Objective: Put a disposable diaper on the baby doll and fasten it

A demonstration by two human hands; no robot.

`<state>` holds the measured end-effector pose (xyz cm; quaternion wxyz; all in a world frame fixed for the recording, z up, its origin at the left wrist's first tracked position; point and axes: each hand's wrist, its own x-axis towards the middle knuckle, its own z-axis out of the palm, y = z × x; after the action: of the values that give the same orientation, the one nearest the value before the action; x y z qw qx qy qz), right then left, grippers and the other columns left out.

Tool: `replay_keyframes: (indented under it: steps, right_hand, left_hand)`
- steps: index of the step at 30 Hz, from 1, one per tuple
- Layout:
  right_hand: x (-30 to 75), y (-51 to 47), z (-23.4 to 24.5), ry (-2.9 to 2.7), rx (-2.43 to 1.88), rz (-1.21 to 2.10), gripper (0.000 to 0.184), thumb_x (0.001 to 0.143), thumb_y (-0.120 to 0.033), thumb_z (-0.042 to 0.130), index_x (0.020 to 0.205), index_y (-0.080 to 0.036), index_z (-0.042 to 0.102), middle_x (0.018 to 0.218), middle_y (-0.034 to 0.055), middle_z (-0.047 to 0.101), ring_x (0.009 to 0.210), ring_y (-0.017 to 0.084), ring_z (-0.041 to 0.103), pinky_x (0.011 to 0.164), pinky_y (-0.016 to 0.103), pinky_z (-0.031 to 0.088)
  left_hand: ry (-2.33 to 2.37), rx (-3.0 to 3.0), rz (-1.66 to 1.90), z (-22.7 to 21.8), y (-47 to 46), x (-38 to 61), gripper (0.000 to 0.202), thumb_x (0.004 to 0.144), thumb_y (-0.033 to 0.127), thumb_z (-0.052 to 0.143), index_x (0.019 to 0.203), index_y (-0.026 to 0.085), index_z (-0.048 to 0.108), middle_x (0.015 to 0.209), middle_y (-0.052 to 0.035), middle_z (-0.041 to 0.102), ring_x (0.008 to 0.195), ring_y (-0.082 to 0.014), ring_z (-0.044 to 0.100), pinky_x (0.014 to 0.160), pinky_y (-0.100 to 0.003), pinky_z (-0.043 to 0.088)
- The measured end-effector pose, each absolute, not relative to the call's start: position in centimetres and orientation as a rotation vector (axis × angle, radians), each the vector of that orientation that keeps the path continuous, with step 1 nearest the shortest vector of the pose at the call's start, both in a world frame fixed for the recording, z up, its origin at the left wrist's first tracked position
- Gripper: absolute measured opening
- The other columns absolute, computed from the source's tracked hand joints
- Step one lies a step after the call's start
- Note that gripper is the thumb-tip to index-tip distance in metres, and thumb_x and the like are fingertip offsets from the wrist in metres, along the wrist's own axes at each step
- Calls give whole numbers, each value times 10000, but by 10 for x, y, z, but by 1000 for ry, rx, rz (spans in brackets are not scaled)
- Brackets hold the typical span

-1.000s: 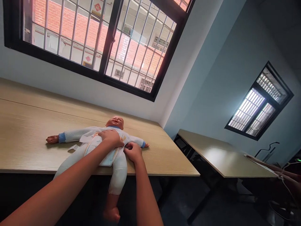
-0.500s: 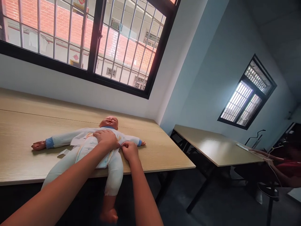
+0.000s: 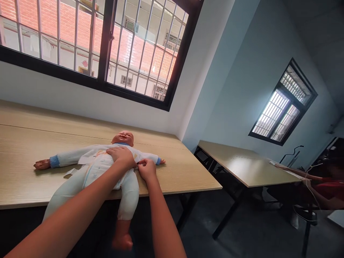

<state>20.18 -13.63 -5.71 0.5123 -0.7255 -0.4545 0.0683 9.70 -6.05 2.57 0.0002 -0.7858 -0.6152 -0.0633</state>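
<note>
A baby doll [image 3: 127,195] in white clothes with blue cuffs lies on its back, legs hanging over the table's front edge. Around its waist is a white printed diaper [image 3: 98,166]. My left hand [image 3: 122,156] lies on the diaper's front at the belly, fingers stretched out. Beside the doll's waist, my right hand [image 3: 146,168] is closed in a pinch at the diaper's side edge; the bit between its fingertips is mostly hidden. A white flap [image 3: 70,172] sticks out at the doll's other hip.
The wooden table [image 3: 185,172] stands against the wall below a barred window [image 3: 102,43]. Across a gap to the right is a second table [image 3: 228,161]. A person in red [image 3: 329,186] sits at its far end, arms over something pale.
The view has shifted slightly, so everything sits a little further left. Both hands stay at the diaper in nearly the same pose.
</note>
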Motion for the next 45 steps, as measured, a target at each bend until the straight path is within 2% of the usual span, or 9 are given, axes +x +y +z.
replay_keyframes:
  steps: [8,13,17,23,27,30,33,38,45]
  right_hand:
    - [204,-136,-60,-1038,-1692,157,245,671,-55,664,864,-164,770,602,-54,597,582,151,539,595,258,392]
    - [206,-136,-62,-1016,-1645,166,247,659,-59,655,861,-166,748,566,-68,565,563,150,519,591,258,385]
    - [206,-135,-63,-1019,-1593,196,208,690,-109,674,881,-166,734,589,-57,596,584,157,552,585,258,397]
    - [206,-135,-64,-1028,-1533,211,150,698,-166,697,848,-177,707,606,-48,608,601,163,569,579,257,402]
    - [204,-136,-63,-1035,-1515,225,139,699,-169,686,837,-184,696,587,-54,587,593,163,558,575,255,404]
    - [204,-137,-62,-1040,-1510,241,132,706,-182,686,838,-187,689,579,-57,583,583,162,551,573,256,407]
    - [203,-138,-62,-1046,-1507,255,133,708,-187,688,841,-186,688,590,-49,603,592,169,576,578,260,421]
    - [204,-139,-62,-1051,-1495,260,133,702,-180,696,835,-179,689,618,-34,638,606,170,603,584,262,431]
    - [202,-138,-62,-1051,-1433,302,148,702,-202,682,848,-177,681,642,-22,671,610,171,635,567,254,443]
  left_hand:
    - [-1919,-2477,-187,26,-55,100,1180,614,373,887,1579,-90,392,1551,-449,435,1444,-605,412,1166,-689,281]
    - [-1863,-2494,-249,23,-53,98,1031,708,368,823,1557,-74,439,1481,-427,525,1383,-574,501,1130,-679,331]
    - [-1803,-2493,-325,19,-58,92,931,783,393,761,1526,-75,454,1480,-448,501,1376,-576,499,1105,-678,333]
    - [-1632,-2587,-409,16,-67,80,672,882,360,664,1493,107,541,1541,-410,431,1346,-626,486,1035,-710,326]
    - [-1452,-2748,-427,17,-65,74,450,907,298,605,1334,216,721,1464,-287,531,1334,-561,495,1027,-663,366]
    - [-1348,-2875,-394,18,-59,70,323,873,284,619,1119,282,828,1436,-206,566,1401,-565,413,1062,-687,344]
    - [-1290,-2963,-343,17,-54,68,284,840,290,650,1029,315,861,1506,-171,532,1482,-619,265,1089,-766,270]
    - [-1274,-3009,-285,18,-52,68,276,829,375,701,1033,301,871,1623,-159,441,1503,-663,163,1104,-827,188]
    - [-1279,-2973,-238,17,-55,70,343,712,411,824,1036,308,864,1677,-147,392,1520,-660,125,1116,-819,171]
